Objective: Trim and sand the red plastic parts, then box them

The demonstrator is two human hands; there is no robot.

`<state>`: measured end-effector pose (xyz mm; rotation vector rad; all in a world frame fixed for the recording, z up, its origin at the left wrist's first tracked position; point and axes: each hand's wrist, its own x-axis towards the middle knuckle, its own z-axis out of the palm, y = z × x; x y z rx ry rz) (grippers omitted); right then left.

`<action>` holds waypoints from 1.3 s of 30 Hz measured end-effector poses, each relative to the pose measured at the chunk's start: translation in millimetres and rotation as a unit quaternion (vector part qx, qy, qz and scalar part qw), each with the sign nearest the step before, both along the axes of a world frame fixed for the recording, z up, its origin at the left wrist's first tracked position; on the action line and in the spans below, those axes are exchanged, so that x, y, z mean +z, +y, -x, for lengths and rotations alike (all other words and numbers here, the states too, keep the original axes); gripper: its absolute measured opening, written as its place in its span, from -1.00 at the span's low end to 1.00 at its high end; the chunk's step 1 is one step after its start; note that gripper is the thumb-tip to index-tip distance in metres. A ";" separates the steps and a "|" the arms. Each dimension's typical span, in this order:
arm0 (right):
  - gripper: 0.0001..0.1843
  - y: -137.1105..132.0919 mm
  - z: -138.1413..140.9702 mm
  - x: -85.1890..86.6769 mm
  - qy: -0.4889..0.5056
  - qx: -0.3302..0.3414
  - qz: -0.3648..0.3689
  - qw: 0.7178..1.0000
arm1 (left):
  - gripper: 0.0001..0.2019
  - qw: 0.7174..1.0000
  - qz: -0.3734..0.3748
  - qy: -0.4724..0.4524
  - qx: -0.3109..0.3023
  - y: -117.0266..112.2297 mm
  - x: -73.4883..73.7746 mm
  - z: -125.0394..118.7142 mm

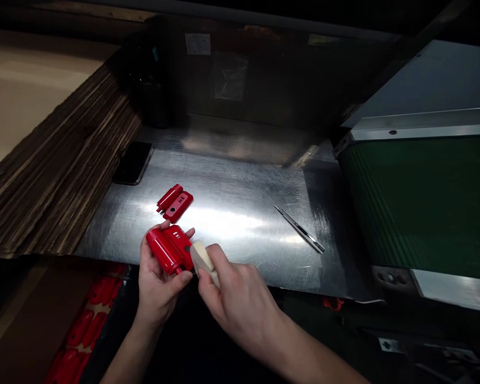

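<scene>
The left hand (160, 285) is turned palm up, its fingers (190, 232) and thumb curled around a red plastic housing (168, 248), gripping it firmly with its rounded barrel lying across them. The right hand (240, 301) is closed in a pinch on a cream wedge-shaped pad (202, 260), whose tip touches the housing at the end nearest the right fingers; its material is hard to tell. Just beyond the left fingertips, two smaller red plastic pieces (175, 204) lie side by side on a scuffed steel sheet (232, 213), one a narrow bar and the other a flat plate with small openings. Well to the right of the right fingers, a pair of steel tweezers (300, 229) rests on the same sheet. Farther past the left fingers lies a black smartphone (134, 162), beside a stack of corrugated cardboard (60, 160). Below and left of the left hand sit more red moulded parts (84, 325), and a green-sided machine (420, 202) stands far to the right of the right fingers.
</scene>
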<state>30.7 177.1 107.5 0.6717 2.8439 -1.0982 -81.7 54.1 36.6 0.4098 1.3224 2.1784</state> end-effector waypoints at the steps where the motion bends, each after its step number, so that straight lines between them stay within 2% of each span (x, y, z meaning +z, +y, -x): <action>1: -0.79 -0.8 0.0 1.0 0.000 0.003 0.002 1.000 | -0.17 1.000 -0.001 -0.003 0.001 -0.3 0.0 0.2; 16: -0.77 -2.4 10.6 4.5 -0.045 0.018 -0.023 0.999 | -0.17 1.000 0.001 -0.019 0.010 -2.7 -0.9 2.5; 19: -0.71 27.5 19.0 -9.6 -0.067 -0.044 -0.060 0.995 | -0.22 0.999 -0.013 -0.044 0.001 -5.9 0.6 1.1; 21: -0.65 62.5 26.8 -24.7 -0.082 -0.116 -0.099 0.985 | -0.25 0.997 -0.024 -0.079 -0.010 -7.4 0.7 -1.1; 24: -0.64 114.4 34.9 -44.2 -0.069 -0.186 -0.142 0.970 | -0.33 0.990 -0.028 -0.132 -0.029 -7.8 -1.8 -4.5; 27: -0.58 133.9 27.5 -48.6 -0.026 -0.253 -0.168 0.952 | -0.40 0.984 -0.033 -0.168 -0.052 -6.9 -4.2 -6.6; 29: -0.56 121.6 8.8 -45.0 0.010 -0.259 -0.143 0.955 | -0.44 0.978 -0.044 -0.192 -0.065 -6.9 -2.3 -7.3; 30: -0.59 109.0 -5.3 -43.7 0.024 -0.239 -0.115 0.964 | -0.45 0.974 -0.047 -0.209 -0.075 -7.3 0.0 -7.3; 32: -0.61 77.0 -42.2 -47.3 0.027 -0.149 -0.008 0.988 | -0.44 0.965 -0.049 -0.238 -0.101 -9.0 6.4 -6.7; 33: -0.59 60.4 -64.3 -53.9 0.018 -0.080 0.071 0.994 | -0.41 0.961 -0.048 -0.247 -0.114 -9.9 9.8 -6.0; 34: -0.62 45.3 -87.9 -64.2 -0.014 -0.010 0.219 0.976 | -0.37 0.959 -0.047 -0.249 -0.128 -10.7 12.9 -5.3; 35: -0.68 32.8 -112.3 -78.1 -0.062 0.014 0.337 0.939 | -0.32 0.957 -0.047 -0.247 -0.143 -11.4 15.4 -4.7; 36: -0.65 23.6 -136.6 -94.7 -0.102 -0.034 0.416 0.903 | -0.27 0.955 -0.047 -0.242 -0.162 -11.8 16.9 -4.5; 37: -0.56 18.1 -160.0 -113.1 -0.120 -0.098 0.423 0.893 | -0.23 0.953 -0.046 -0.237 -0.186 -11.8 17.4 -4.9; 39: -0.39 17.0 -201.1 -150.0 -0.118 -0.248 0.374 0.886 | -0.16 0.941 -0.039 -0.232 -0.243 -11.0 15.5 -8.2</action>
